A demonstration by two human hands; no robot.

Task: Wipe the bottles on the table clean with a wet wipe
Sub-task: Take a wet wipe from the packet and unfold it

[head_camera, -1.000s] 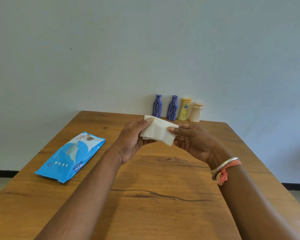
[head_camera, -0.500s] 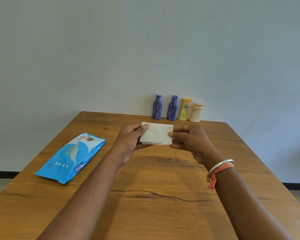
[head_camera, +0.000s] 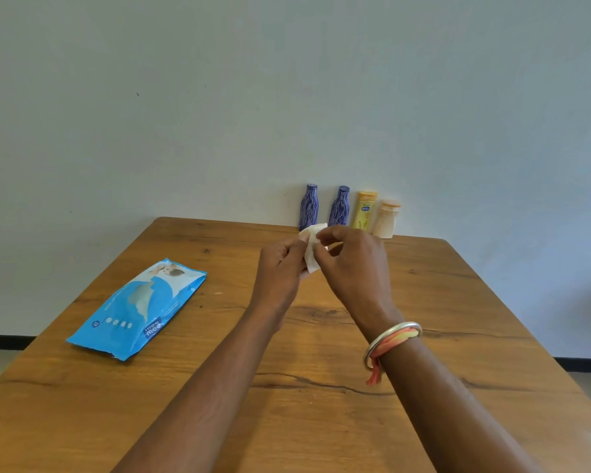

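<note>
Four small bottles stand in a row at the table's far edge against the wall: two blue patterned bottles (head_camera: 308, 207) (head_camera: 340, 206), a yellow bottle (head_camera: 365, 211) and a pale peach bottle (head_camera: 386, 218). Above the middle of the table both hands pinch a folded white wet wipe (head_camera: 311, 253). My left hand (head_camera: 279, 268) holds its left side. My right hand (head_camera: 354, 264) pinches its top edge with thumb and forefinger. The hands hide much of the wipe. It hangs in front of the bottles and touches none of them.
A blue wet-wipe pack (head_camera: 140, 307) lies flat on the left part of the wooden table (head_camera: 287, 387). A plain pale wall stands directly behind the bottles. My right wrist wears a metal bangle and an orange thread.
The wipe was stretched flat between both hands; now the hands have come together and the wipe is folded narrower between them. The bottles and the pack have not moved.
</note>
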